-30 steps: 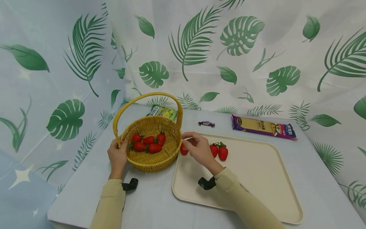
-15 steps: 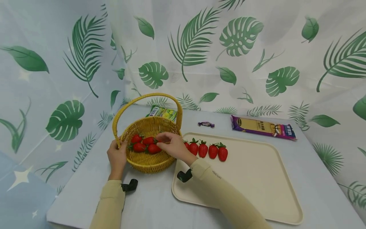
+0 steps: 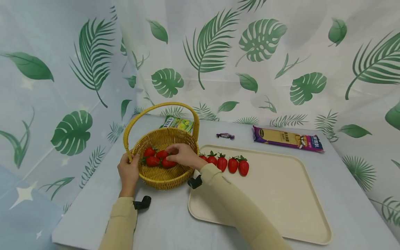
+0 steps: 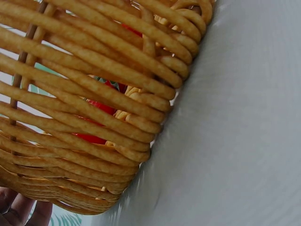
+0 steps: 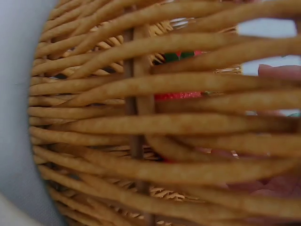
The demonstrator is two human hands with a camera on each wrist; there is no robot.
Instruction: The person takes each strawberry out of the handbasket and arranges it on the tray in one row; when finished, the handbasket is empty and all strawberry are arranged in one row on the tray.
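My left hand point(image 3: 128, 170) grips the round, ribbed wicker basket point(image 3: 164, 182); my right hand point(image 3: 185, 156) is over plump strawberries point(image 3: 152, 161), grasp unclear

Strawbs point(image 3: 152, 161) in bskt point(image 3: 165, 183), tray point(image 3: 275, 194) R.

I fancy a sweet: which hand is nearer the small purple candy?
Right: the right hand reaches into the basket, left of the purple candy; the left hand, farther left, grips the basket.
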